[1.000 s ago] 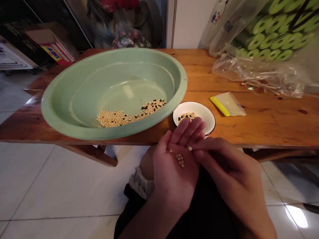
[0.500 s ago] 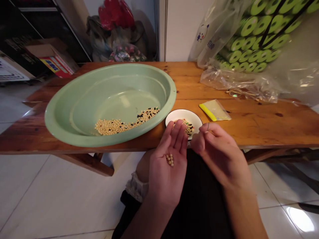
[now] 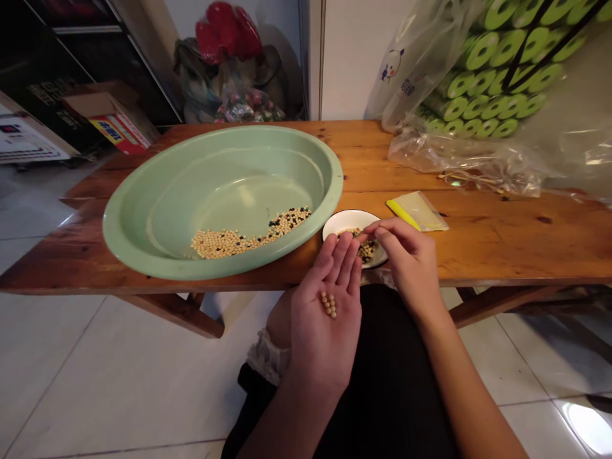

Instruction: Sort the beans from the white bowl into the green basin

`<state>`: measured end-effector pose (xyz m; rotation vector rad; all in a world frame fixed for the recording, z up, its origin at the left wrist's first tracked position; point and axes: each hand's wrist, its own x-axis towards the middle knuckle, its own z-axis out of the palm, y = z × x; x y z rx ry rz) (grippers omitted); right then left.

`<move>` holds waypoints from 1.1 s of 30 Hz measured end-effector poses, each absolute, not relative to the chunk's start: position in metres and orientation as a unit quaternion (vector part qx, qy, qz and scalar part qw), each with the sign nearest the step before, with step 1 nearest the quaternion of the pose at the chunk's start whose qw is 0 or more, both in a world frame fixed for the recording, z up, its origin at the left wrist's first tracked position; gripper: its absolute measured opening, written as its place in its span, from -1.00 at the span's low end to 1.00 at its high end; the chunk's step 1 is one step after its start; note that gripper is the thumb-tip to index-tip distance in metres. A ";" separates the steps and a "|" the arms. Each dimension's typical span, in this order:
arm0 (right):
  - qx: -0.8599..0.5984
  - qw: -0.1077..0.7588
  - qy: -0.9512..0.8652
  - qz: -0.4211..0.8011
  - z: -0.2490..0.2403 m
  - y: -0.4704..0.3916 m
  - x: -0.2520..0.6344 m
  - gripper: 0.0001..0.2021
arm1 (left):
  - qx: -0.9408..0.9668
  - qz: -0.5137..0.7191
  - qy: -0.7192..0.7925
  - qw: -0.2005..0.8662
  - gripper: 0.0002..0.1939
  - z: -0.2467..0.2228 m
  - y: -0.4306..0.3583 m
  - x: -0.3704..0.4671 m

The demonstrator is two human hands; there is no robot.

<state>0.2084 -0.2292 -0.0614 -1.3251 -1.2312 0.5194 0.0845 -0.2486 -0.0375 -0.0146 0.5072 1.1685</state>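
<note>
Left hand [image 3: 327,312] lay palm-up, released, cradling beads [image 3: 328,304] | right hand [image 3: 404,255] pinched over saucer [image 3: 348,222] on bench [image 3: 502,239]; grip contents unclear | step: picking beads; next needs fine pinch.

i saw warm, dim indoor light; glare sat on the floor tiles [image 3: 586,427] far right of the green basin [image 3: 143,248], edges bowed, corners soft.

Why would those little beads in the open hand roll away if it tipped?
The beads look small and round, so they would probably roll easily. They lie loose in the cupped left hand, likely light; tilting the palm may spill them.
</note>
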 end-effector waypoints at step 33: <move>-0.520 0.477 -0.689 0.164 -0.052 -0.310 0.169 -0.71 | -0.009 0.522 0.239 0.819 -0.60 -0.040 -0.250 0.080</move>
